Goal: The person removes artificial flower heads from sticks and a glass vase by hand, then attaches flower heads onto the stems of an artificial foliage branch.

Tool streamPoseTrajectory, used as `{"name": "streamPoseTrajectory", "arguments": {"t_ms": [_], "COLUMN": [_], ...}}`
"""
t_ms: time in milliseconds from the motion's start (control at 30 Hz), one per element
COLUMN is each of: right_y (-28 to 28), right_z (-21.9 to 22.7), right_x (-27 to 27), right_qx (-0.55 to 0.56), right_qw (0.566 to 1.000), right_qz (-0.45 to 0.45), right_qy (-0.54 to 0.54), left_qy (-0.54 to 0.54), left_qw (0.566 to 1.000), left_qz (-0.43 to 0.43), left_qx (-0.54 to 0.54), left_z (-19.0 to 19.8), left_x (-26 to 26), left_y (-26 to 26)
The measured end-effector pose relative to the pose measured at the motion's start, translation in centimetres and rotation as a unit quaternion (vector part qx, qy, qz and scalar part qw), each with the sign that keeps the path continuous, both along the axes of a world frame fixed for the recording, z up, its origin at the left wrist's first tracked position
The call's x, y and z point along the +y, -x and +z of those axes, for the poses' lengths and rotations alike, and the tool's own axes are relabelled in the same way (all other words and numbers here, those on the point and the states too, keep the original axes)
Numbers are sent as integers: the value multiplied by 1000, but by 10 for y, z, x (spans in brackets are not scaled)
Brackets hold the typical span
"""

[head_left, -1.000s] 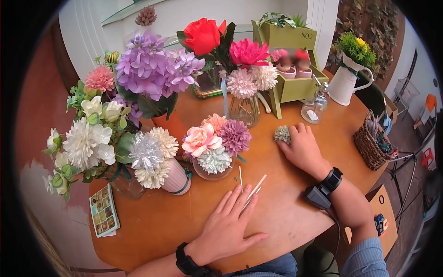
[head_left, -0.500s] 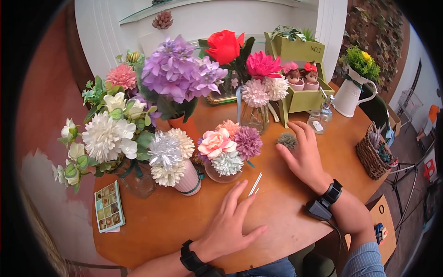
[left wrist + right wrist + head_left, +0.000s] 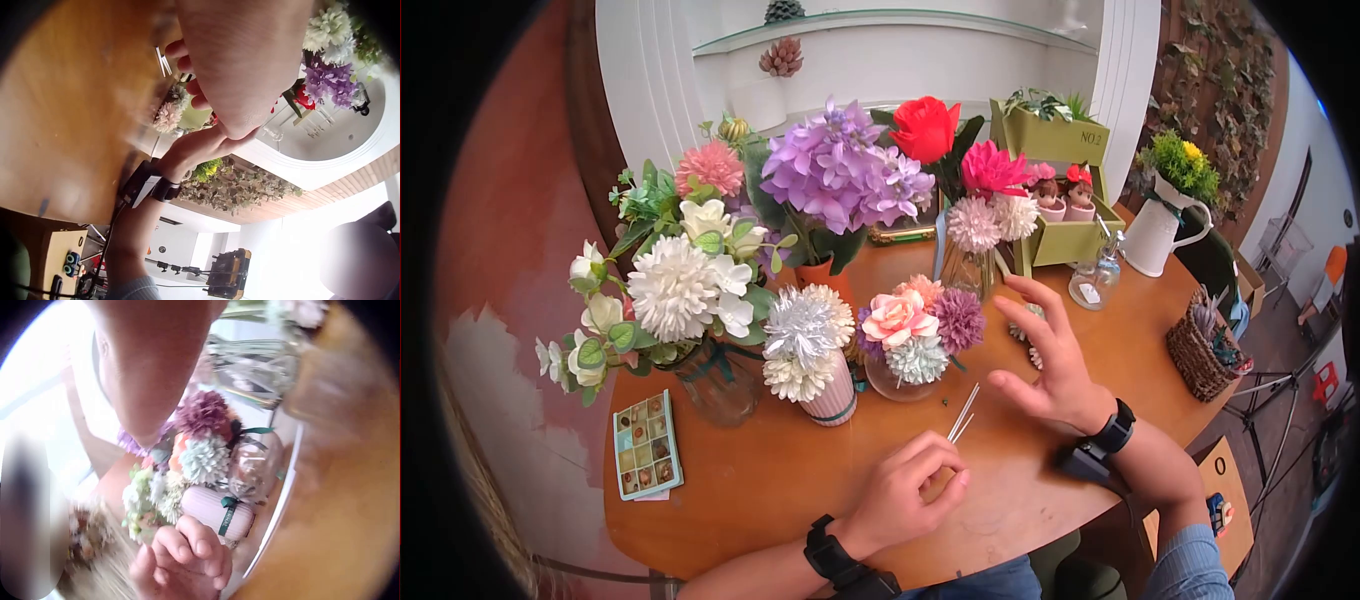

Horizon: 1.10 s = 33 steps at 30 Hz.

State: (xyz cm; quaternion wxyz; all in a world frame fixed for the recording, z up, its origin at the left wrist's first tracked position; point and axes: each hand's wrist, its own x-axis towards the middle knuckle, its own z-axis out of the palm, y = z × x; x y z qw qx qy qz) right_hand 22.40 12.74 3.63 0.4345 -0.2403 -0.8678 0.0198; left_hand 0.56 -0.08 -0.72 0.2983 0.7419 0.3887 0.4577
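My left hand (image 3: 935, 472) lies on the round wooden table (image 3: 770, 480) near its front edge. Its fingers are curled and pinch the near ends of a few thin white sticks (image 3: 962, 412). The left wrist view shows those sticks (image 3: 164, 61) at the fingertips. To the right, my right hand (image 3: 1050, 365) hovers above the table with its fingers spread and holds nothing. Past its fingers, a small pale flower head (image 3: 1020, 330) on the table is partly hidden. The right wrist view shows the curled left hand (image 3: 187, 556) below a round glass vase (image 3: 250, 469).
Vases of artificial flowers crowd the left and back, among them a round glass vase (image 3: 900, 375) and a pink ribbed vase (image 3: 835, 395). A green wooden box (image 3: 1065, 235), small glass bottle (image 3: 1088, 288), white pitcher (image 3: 1155, 215) and wicker basket (image 3: 1200, 345) stand right. A picture card (image 3: 647, 445) lies front left.
My left hand went from flat on the table to curled on the white sticks. My right hand lifted off the small flower head and drew back with fingers spread. The view tilted upward.
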Motion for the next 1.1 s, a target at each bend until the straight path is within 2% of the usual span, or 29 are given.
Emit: {"name": "streamPoseTrajectory", "arguments": {"t_ms": [100, 167, 300, 367, 567, 767, 900, 933, 1100], "right_y": [33, 56, 83, 88, 91, 91, 88, 87, 87], "right_z": [28, 40, 34, 33, 31, 50, 50, 53, 46], "right_x": [-1, 10, 31, 34, 37, 37, 36, 33, 24], "right_qx": [-38, -116, -148, -194, -172, -154, -150, -195, -149], "right_qw": [999, 991, 986, 977, 984, 986, 985, 975, 987], "right_qz": [20, 63, 30, 48, 31, -28, 19, 21, 55], "right_qy": [-7, -8, -65, 69, -47, -50, -87, -103, -21], "left_qy": [12, 6, 1, 5, -22, -5, 11, 12, 24], "left_qw": [1000, 1000, 1000, 1000, 1000, 1000, 1000, 1000, 1000], "left_qz": [-5, -4, -13, -16, -5, -6, -3, -1, -3], "left_qx": [-11, -19, -9, 0, -5, -8, -6, 1, -10], "left_z": [-4, -7, -6, -7, -12, -13, -16, -16, -14], "left_x": [1, 2, 2, 2, 3, 4, 4, 5, 5], "left_y": [-4, -5, -3, -2, -4, -5, -6, -6, -5]}}
